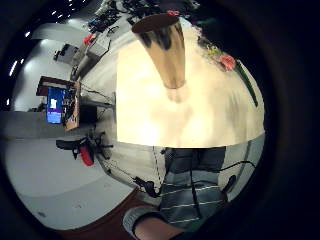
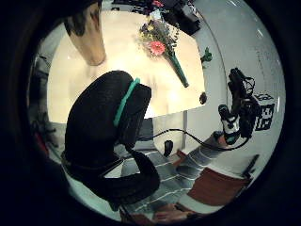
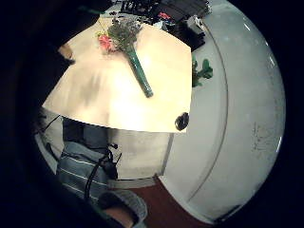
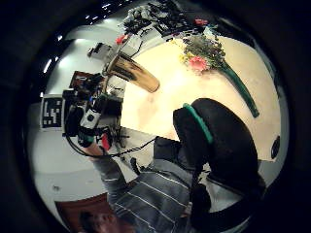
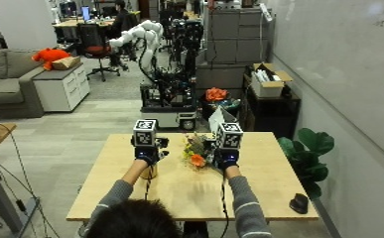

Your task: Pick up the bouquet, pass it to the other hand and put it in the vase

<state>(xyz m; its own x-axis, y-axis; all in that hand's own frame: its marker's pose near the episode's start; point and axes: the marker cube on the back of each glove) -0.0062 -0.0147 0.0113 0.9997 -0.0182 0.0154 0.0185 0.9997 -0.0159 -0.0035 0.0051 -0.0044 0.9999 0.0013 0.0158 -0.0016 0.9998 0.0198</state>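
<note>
nothing done yet: your pink-flowered green-wrapped bouquet (image 5: 197, 151) lies at 12 o'clock untouched, tapered brass-coloured vase (image 5: 149, 171) empty, both hands' fingers unclear.

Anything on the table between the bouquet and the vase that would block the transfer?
Nothing visible does. The bouquet lies flat on the table, the gold vase stands upright beside it, and only bare tabletop shows between them.
</note>
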